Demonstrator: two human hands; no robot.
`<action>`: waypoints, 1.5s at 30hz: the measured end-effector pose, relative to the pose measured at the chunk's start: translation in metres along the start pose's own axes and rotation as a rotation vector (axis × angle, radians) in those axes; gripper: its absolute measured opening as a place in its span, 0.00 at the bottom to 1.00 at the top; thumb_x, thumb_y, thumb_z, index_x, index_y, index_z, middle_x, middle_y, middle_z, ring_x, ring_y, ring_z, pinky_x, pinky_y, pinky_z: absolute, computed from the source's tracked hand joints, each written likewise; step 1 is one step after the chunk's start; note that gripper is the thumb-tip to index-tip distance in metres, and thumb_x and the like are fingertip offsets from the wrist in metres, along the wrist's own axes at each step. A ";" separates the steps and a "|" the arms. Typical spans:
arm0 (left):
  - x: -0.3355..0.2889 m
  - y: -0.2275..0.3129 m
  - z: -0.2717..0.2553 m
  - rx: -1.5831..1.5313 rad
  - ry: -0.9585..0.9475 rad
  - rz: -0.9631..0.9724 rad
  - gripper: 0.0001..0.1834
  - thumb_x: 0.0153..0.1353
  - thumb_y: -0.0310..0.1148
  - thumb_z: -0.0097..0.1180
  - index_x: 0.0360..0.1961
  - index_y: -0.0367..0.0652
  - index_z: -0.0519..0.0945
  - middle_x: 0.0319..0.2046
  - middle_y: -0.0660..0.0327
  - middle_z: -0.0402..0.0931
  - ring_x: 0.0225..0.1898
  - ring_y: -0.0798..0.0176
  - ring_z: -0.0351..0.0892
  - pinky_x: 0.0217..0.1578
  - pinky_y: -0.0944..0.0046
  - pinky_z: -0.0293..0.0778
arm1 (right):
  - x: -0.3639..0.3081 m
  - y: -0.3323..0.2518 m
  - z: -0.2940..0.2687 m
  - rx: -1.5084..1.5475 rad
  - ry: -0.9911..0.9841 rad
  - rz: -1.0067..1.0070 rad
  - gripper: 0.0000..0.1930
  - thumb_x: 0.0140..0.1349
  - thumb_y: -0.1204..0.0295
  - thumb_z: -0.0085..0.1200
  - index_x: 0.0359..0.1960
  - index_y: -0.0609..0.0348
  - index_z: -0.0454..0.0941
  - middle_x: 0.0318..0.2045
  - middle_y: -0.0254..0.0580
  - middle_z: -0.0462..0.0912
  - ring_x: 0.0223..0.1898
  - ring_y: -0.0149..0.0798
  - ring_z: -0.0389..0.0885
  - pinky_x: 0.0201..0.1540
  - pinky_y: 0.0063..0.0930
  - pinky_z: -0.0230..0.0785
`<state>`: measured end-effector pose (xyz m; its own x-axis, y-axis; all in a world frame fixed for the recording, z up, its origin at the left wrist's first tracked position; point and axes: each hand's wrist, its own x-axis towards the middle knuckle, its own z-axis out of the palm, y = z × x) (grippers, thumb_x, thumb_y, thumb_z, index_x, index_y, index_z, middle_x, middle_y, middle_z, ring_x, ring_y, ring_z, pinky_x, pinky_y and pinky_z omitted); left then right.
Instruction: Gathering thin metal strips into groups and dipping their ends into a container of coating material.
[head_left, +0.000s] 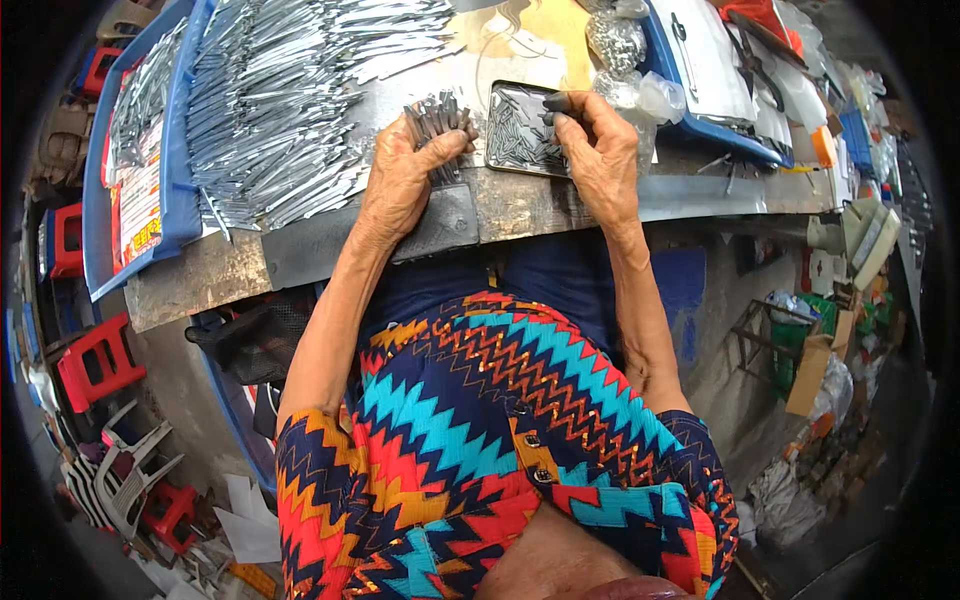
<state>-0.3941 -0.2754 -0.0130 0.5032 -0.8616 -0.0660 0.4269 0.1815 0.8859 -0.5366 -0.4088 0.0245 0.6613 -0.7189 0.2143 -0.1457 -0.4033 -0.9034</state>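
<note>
My left hand (pixel 404 172) is closed around a bundle of thin dark metal strips (pixel 438 118), their ends poking up past the fingers, just above the front edge of the bench. My right hand (pixel 606 150) is over the right side of a shallow dark-rimmed tray (pixel 489 128). Its thumb and forefinger, the latter with a black fingertip cover (pixel 557 102), are pinched together; whatever is between them is too small to make out. Inside the tray lie many small grey metal pins (pixel 522 130). A dark flat pad (pixel 450 215) is below my left hand at the bench edge.
A large heap of long silvery metal strips (pixel 280 110) covers the bench's left. Beyond it stands a blue bin (pixel 180 190) with more strips. Clear bags of small parts (pixel 618 42) and a blue tray (pixel 725 140) with pliers (pixel 755 70) are at right. Red stools (pixel 100 362) stand at far left.
</note>
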 end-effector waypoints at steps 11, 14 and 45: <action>0.002 -0.002 0.005 0.039 0.021 0.017 0.15 0.54 0.33 0.58 0.39 0.35 0.73 0.31 0.61 0.76 0.33 0.70 0.75 0.37 0.70 0.71 | 0.010 0.026 0.000 -0.447 -0.125 -0.299 0.05 0.51 0.79 0.47 0.30 0.64 0.70 0.28 0.54 0.75 0.32 0.55 0.75 0.34 0.42 0.66; 0.004 -0.004 0.005 0.017 0.009 0.022 0.14 0.54 0.33 0.58 0.39 0.35 0.73 0.31 0.61 0.76 0.32 0.70 0.74 0.37 0.70 0.70 | 0.014 0.029 0.001 -0.510 -0.110 -0.298 0.05 0.52 0.78 0.48 0.31 0.65 0.71 0.28 0.53 0.75 0.31 0.54 0.75 0.35 0.41 0.66; 0.006 -0.004 0.005 0.170 0.044 0.060 0.14 0.53 0.31 0.56 0.38 0.33 0.72 0.30 0.63 0.74 0.31 0.74 0.70 0.35 0.71 0.69 | 0.061 0.020 -0.005 -0.737 -0.617 -0.430 0.08 0.45 0.76 0.49 0.24 0.66 0.64 0.21 0.55 0.70 0.29 0.57 0.71 0.33 0.43 0.61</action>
<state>-0.3966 -0.2840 -0.0140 0.5580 -0.8294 -0.0270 0.2635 0.1462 0.9535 -0.5025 -0.4633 0.0214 0.9932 -0.1048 0.0499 -0.0849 -0.9493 -0.3027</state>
